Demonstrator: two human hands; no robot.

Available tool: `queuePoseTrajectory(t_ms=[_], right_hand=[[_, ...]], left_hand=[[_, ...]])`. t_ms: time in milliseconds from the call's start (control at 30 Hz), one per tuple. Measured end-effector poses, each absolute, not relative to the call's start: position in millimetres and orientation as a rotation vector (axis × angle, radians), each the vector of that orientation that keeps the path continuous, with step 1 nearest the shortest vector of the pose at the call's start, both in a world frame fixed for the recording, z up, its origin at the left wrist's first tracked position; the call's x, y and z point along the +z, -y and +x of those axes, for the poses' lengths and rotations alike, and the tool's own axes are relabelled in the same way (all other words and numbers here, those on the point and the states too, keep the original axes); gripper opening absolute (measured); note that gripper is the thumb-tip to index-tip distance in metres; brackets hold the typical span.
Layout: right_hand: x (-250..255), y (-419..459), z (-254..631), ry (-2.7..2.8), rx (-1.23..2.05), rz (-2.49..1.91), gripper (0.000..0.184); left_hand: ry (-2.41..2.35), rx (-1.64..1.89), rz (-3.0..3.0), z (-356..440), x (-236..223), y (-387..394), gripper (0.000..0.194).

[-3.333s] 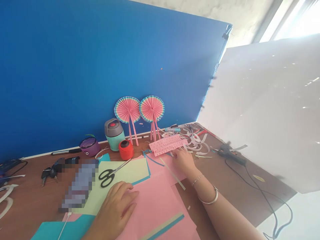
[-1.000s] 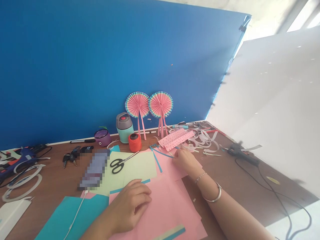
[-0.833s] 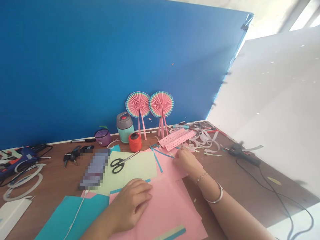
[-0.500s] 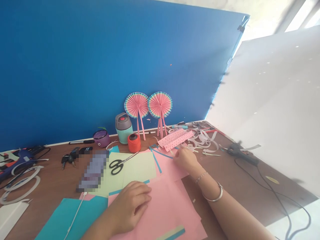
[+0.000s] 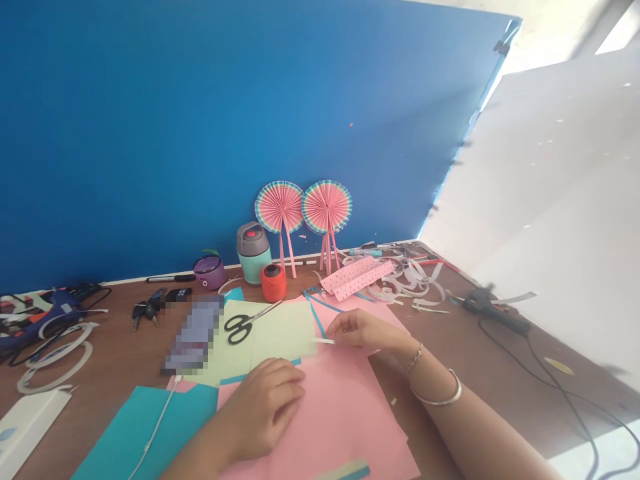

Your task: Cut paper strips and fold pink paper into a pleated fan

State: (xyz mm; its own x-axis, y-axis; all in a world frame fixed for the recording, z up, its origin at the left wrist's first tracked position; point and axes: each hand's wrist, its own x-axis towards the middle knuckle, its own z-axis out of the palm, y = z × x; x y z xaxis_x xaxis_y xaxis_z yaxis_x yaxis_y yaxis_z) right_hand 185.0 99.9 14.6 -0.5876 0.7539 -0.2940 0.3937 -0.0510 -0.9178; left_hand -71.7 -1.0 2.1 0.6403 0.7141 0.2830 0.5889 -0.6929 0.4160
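My left hand (image 5: 267,407) lies on a large pink paper sheet (image 5: 340,413), fingers loosely curved and resting on it, with nothing in them. My right hand (image 5: 367,331) pinches a narrow pale paper strip (image 5: 326,341) between thumb and fingers, just above the pink paper; part of the strip is hidden in the grip. A blue strip (image 5: 318,316) lies on the paper just left of these fingers. At the bottom, a strip in pale yellow and blue (image 5: 350,472) lies across the pink sheet. Black-handled scissors (image 5: 245,325) rest on pale green paper (image 5: 285,333).
Two pink pleated fans (image 5: 327,207) lean against the blue board (image 5: 200,133). A dotted pink paper (image 5: 356,278) lies by paper scraps (image 5: 415,280). Behind stand a teal flask (image 5: 254,257) and red thread spool (image 5: 273,285). A corded glue gun (image 5: 495,310) is at right, a pixelated phone (image 5: 195,333) left.
My right hand has come left and nearer from beside the dotted paper, with the pale strip in its fingers. My left hand has stayed on the pink sheet. The view has swung slightly right.
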Motion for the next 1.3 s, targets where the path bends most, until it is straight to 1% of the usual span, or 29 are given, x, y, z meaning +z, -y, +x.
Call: queuePoseTrajectory(t_ms=[67,167,300,533,767,1067,1300], right_hand=[[14,-95,179,1.975,1.643,-1.213,0.019],[8,-92,170,1.979,1.589,-1.123,0.018],[1,-91,163,1.889,1.604,-1.093,0.015],[-6,-90,161,1.86,1.655,-1.11,0.02],[-9,-89,159,1.827,1.711,-1.075,0.016],[-16,-90,157,1.857,1.657,-1.155,0.015],[-17,-91,157,1.856,1.668,-1.135,0.015]], left_hand=[[-1.059,0.615,2.586,-71,3,1,0.023],[-1.045,0.588,2.589,-70,7,1,0.025],[-1.064,0.542,2.571,-68,11,2,0.025],[-1.098,0.509,2.562,-72,3,2,0.022],[-1.087,0.531,2.509,-73,0,1,0.022],[-1.13,0.513,2.512,-75,-4,1,0.023],[-1.151,0.495,2.478,-75,-3,1,0.023]])
